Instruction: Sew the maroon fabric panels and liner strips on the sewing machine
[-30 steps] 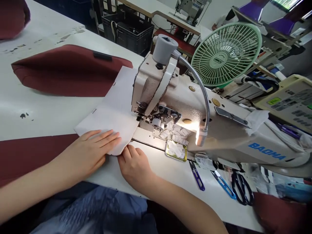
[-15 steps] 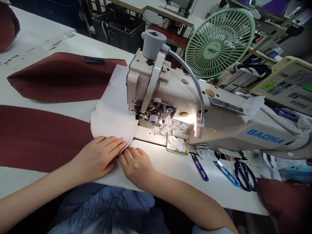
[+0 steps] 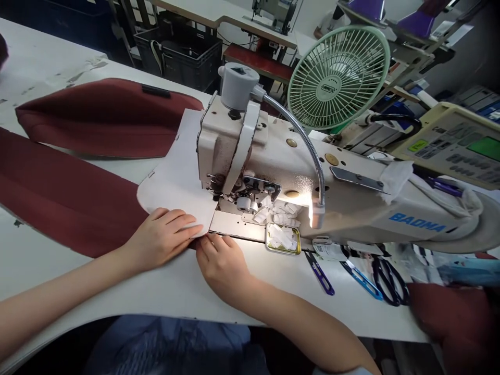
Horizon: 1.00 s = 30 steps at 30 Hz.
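A smooth white panel (image 3: 172, 182) with a rounded end lies under the head of a sewing machine (image 3: 226, 140). Maroon fabric (image 3: 70, 192) stretches away to its left. My left hand (image 3: 160, 237) grips the panel's near edge, fingers laid over the top, the thumb mostly hidden. Right beside it, my right hand (image 3: 222, 265) is closed in a pinch at the near corner, where a bit of dark fabric edge shows; its fingertips are partly hidden. Both hands are in front of the needle area, apart from the presser parts.
A small tin (image 3: 283, 238) of white strips sits right of the hands. Purple thread snips (image 3: 321, 273), blue snips (image 3: 363, 281) and black-handled scissors (image 3: 390, 281) lie farther right. A folded maroon piece (image 3: 101, 120) rests behind, and a green fan (image 3: 339, 78) stands beyond the machine.
The maroon fabric at the left has swung farther back, away from the table's front edge. Both hands keep their hold near the panel's corner. The camera view has shifted slightly.
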Tool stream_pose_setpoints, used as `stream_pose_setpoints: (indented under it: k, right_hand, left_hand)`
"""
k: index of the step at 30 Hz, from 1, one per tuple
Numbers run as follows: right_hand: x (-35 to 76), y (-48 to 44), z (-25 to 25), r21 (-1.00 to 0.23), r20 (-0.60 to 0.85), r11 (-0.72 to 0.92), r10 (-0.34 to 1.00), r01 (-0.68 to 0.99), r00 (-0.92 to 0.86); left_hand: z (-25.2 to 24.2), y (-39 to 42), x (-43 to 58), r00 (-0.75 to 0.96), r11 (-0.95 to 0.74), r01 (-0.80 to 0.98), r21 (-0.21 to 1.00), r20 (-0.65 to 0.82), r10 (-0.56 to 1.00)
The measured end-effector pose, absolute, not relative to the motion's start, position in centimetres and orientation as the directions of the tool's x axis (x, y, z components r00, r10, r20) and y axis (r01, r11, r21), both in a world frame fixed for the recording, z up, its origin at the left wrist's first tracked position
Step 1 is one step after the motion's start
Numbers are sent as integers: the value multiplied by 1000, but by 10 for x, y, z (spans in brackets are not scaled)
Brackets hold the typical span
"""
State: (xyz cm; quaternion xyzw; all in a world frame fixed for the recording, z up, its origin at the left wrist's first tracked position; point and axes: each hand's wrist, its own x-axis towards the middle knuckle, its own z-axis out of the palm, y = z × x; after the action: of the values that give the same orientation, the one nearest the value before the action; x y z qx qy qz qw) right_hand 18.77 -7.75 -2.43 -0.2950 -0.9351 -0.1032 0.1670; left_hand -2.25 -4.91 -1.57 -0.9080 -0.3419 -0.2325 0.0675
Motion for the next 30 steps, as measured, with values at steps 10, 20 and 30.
stream_pose_setpoints:
  k: [10,20,30]
  right_hand:
    - [195,-71,-24,4,298,714,667,700,-682]
    - [198,-56,-15,-23,274,593,778,805,-565]
    - [198,-37,-15,7,208,561,809,827,-550]
  left_hand:
    - [-15,-21,-19,659,-779,612,132,459,596]
    - [-22,11,-23,706,-865,446,228,504,497]
    - [-19,38,-20,759,-879,457,136,456,465]
